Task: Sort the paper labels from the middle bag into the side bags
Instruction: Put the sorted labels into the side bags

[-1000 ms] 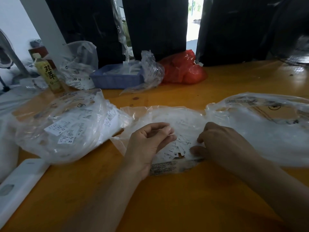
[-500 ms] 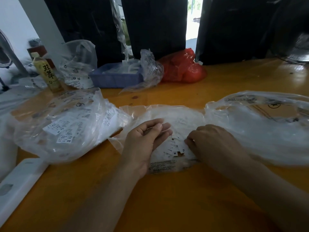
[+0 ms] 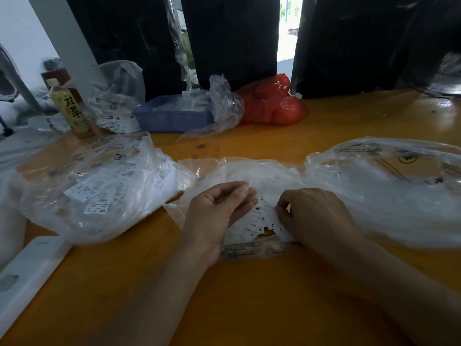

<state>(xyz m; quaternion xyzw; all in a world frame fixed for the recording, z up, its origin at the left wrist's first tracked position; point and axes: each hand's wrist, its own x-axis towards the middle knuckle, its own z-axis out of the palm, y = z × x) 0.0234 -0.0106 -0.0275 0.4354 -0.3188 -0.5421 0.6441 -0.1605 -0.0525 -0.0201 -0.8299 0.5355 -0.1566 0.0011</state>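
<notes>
my right hand moved left, now pinching a small white paper label | my left hand loosely curled, empty | next: clear plastic side bag

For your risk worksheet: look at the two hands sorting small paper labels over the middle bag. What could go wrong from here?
1. The right hand pinches an XL label among overlapping ones in the label pile; a neighbouring M label might lift along and be missorted.
2. The pile sits at the middle bag mouth by the bare table; labels could slide out.
3. The left hand hovers over the pile, possibly hiding sizes.
</notes>
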